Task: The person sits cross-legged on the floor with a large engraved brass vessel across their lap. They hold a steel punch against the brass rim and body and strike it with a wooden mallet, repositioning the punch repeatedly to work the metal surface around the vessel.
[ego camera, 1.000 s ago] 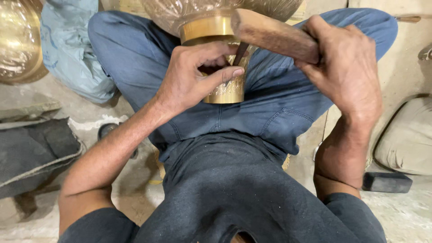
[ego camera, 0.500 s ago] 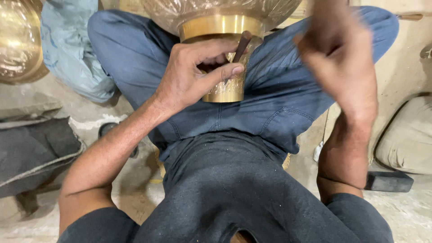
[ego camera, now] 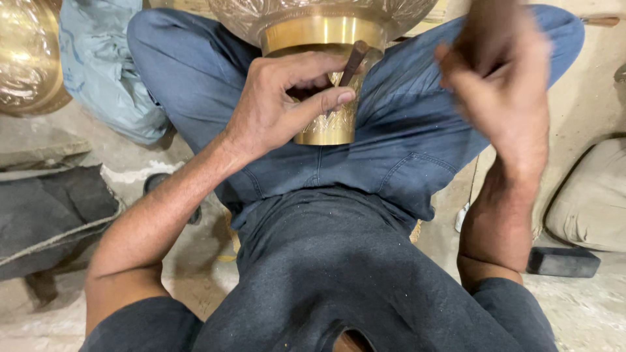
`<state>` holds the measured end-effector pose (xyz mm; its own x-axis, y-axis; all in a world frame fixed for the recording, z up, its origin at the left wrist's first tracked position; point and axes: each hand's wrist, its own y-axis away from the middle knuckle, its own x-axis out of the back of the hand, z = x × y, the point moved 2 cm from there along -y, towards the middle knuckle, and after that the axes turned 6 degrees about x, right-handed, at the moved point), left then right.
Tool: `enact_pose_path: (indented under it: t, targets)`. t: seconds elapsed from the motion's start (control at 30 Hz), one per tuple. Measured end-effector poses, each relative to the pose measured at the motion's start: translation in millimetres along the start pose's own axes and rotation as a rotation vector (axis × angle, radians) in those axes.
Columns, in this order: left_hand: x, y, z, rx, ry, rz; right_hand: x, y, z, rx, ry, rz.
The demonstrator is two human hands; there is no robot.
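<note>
Sitting cross-legged on the floor, we look down at our own lap, where a brass vessel (ego camera: 324, 39) rests between our knees on the blue trousers (ego camera: 398, 140). Its engraved, rounded body fills the top of the view, a plain polished band runs beneath it, and the narrower patterned foot points toward us.

Our left hand (ego camera: 280, 107) is curled against that foot, thumb and fingers pinched narrowly around a thin dark metal punch (ego camera: 353, 60). We keep the punch tilted, its upper end leaning toward the polished band and its lower end hidden behind our fingers, so we cannot tell exactly where the tip touches the brass.

Our right hand (ego camera: 502, 78) is raised to the right of the vessel, well apart from it and blurred. The fingers look folded into a closed fist, but whatever they may enclose is not visible, so we cannot tell what the grip contains.

To the left, another rounded brass piece (ego camera: 26, 58) sits at the edge of the view beside a pale blue cloth bundle (ego camera: 98, 65). A small dark block (ego camera: 564, 261) lies on the dusty floor by our right elbow, near a beige cushion (ego camera: 590, 202).
</note>
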<state>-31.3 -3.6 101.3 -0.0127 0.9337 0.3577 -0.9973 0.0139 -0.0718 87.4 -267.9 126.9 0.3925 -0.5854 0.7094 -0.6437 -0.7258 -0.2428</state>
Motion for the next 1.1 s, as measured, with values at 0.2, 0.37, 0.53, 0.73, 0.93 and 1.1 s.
enact_pose_path:
  t: [0.2,0.37,0.53,0.73,0.93,1.1]
  targets:
    - [-0.1,0.9,3.1,-0.046,0.028,-0.014,0.9,-5.6,-9.6,-0.112,-0.088,0.034]
    - [1.7,1.3,4.0,-0.071,-0.039,0.003,1.5,-12.7,-19.7,0.013,0.265,-0.04]
    - [1.0,0.3,2.0,-0.076,-0.034,-0.011,-0.1,-5.2,-15.8,0.022,0.159,-0.016]
    - [-0.8,3.0,3.3,-0.068,-0.045,-0.007,-2.5,-4.0,-14.9,-0.268,-0.157,0.096]
    - [1.9,-0.1,3.3,-0.049,-0.003,-0.05,-7.6,-4.6,-15.0,-0.078,0.009,0.089]
    - [2.2,-0.9,4.4,-0.083,-0.08,-0.015,-3.6,-2.4,-12.2,0.078,0.178,0.033]
